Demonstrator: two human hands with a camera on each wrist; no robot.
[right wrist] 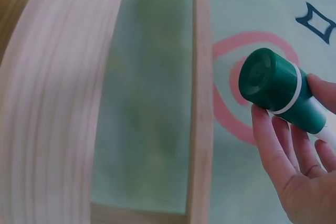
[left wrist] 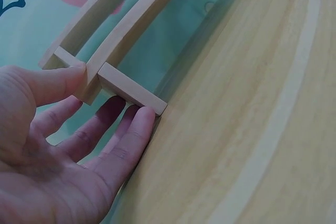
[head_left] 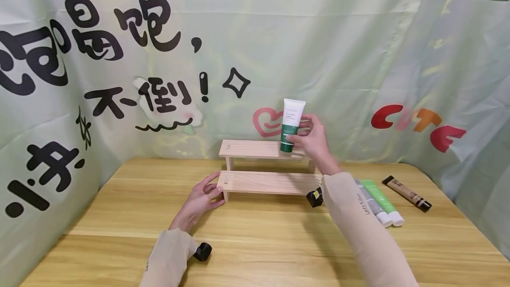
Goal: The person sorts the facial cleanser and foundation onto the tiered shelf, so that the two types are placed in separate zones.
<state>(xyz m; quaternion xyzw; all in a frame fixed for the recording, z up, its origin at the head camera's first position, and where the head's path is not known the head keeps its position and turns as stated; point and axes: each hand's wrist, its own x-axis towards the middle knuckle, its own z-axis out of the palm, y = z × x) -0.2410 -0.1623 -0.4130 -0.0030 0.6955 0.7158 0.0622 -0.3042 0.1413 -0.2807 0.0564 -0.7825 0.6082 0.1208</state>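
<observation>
A green-and-white plastic tube (head_left: 291, 125) stands cap down at the right end of the top step of a pale two-tier wooden shelf (head_left: 255, 182), pinched between the right hand's (head_left: 314, 138) curled fingers and thumb. The left hand (head_left: 199, 200), fingers straight and relaxed, rests against the shelf's lower left end on the wooden table (head_left: 255, 242).

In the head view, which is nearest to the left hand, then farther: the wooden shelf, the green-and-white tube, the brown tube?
1. Wooden shelf: its left end touches the left hand.
2. Green-and-white tube: upright on the upper step, in the right hand.
3. Brown tube: lying far right on the table.
</observation>
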